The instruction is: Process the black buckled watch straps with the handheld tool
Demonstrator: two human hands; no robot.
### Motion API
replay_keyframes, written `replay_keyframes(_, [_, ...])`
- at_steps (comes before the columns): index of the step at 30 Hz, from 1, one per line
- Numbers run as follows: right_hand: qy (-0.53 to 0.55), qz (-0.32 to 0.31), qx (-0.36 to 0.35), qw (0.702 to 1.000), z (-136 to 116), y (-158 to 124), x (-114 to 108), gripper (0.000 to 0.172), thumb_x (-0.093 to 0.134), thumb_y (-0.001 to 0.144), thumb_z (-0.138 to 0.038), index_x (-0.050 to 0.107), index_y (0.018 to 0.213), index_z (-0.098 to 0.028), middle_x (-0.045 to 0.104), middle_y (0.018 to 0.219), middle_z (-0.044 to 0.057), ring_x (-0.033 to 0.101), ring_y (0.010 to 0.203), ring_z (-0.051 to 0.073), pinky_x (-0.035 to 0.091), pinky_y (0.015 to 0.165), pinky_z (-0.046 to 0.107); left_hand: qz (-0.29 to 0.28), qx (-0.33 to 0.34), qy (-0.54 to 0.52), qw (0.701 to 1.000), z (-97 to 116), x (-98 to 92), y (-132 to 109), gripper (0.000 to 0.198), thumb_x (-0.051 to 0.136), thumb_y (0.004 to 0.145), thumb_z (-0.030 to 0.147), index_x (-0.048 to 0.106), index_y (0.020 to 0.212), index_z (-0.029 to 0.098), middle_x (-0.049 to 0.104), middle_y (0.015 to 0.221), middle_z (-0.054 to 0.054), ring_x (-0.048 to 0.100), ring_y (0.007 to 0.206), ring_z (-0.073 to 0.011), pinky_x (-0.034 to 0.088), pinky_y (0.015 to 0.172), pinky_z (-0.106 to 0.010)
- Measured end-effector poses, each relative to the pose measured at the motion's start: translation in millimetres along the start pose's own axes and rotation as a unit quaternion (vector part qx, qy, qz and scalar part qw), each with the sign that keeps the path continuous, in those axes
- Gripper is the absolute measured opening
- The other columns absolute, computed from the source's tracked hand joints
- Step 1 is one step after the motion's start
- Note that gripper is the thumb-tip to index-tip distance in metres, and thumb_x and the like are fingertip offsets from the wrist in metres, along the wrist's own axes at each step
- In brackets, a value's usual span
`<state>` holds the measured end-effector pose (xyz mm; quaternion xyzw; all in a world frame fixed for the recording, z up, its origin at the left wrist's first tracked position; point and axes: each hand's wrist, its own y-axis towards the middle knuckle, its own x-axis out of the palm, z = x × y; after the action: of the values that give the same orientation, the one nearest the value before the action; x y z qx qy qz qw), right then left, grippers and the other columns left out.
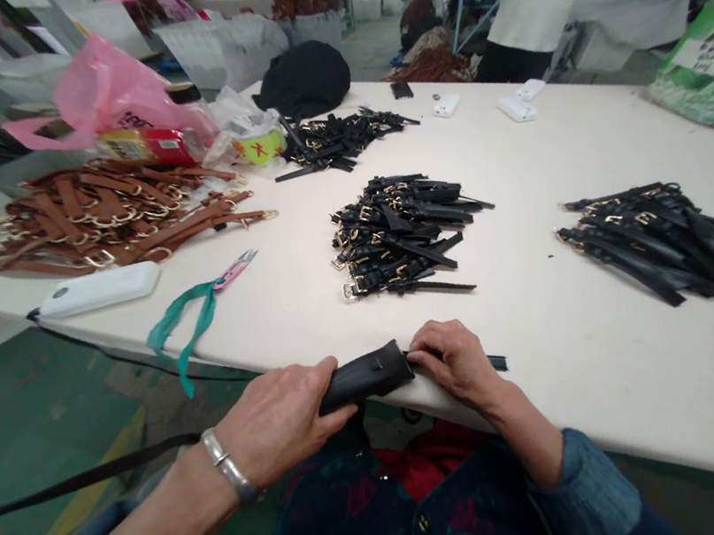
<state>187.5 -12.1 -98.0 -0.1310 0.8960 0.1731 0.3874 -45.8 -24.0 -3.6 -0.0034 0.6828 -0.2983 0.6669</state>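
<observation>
Item: one folded black leather strap point(363, 376), held at the near edge of the desk point(549, 382), its long tail running off left. Your left hand point(278, 418) is clamped around it, a silver bangle point(227, 466) at the wrist; your right hand point(456, 364) is clamped on its right end. Also on the desk: black buckled straps point(396, 235) in three piles, far and right; brown buckled straps point(108, 215), far left; pink snips point(233, 270) with green ribbon point(187, 324), near left.
</observation>
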Motion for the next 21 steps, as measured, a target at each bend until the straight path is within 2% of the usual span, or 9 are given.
replay_keyframes(6, [-0.061, 0.015, 0.029, 0.998, -0.7, 2.1, 6.1, 0.016, 0.051, 0.085, -0.03, 0.056, 0.074, -0.019, 0.059, 0.074, 0.001, 0.052, 0.071, 0.013, 0.034, 0.071, 0.027, -0.005, 0.011, 0.007, 1.0, 2.9, -10.8, 10.3, 0.03, 0.045, 0.077, 0.048, 0.054, 0.086, 0.021, 0.065, 0.074, -0.007, 0.061, 0.069, -0.0243, 0.038, 0.057, -0.03])
replay_keyframes(11, [-0.1, 0.012, 0.04, 0.994, -1.5, 3.0, 10.6, 0.019, 0.047, 0.087, -0.032, 0.056, 0.076, -0.02, 0.059, 0.077, 0.002, 0.052, 0.073, 0.014, 0.033, 0.071, 0.027, -0.014, 0.024, 0.008, 1.0, -3.0, -15.3, 11.8, 0.031, 0.045, 0.077, 0.048, 0.055, 0.087, 0.021, 0.064, 0.073, -0.007, 0.061, 0.069, -0.0242, 0.039, 0.059, -0.03])
replay_keyframes(16, [-0.094, 0.021, 0.051, 0.994, -1.3, 2.8, 10.6, 0.018, 0.046, 0.088, -0.031, 0.056, 0.076, -0.021, 0.06, 0.076, 0.0, 0.052, 0.071, 0.014, 0.033, 0.071, 0.027, -0.032, 0.042, 0.041, 0.998, -1.1, -28.0, 20.2, 0.03, 0.046, 0.075, 0.047, 0.056, 0.086, 0.022, 0.064, 0.076, -0.008, 0.06, 0.074, -0.0256, 0.041, 0.062, -0.032])
replay_keyframes(21, [-0.055, 0.061, 0.092, 0.992, 0.6, 2.2, 11.7, 0.019, 0.045, 0.088, -0.031, 0.055, 0.075, -0.02, 0.059, 0.075, 0.001, 0.052, 0.069, 0.014, 0.036, 0.067, 0.026, -0.027, 0.048, 0.046, 0.997, 6.7, -37.5, 37.3, 0.03, 0.047, 0.073, 0.048, 0.058, 0.082, 0.022, 0.064, 0.074, -0.006, 0.06, 0.072, -0.0232, 0.039, 0.059, -0.029])
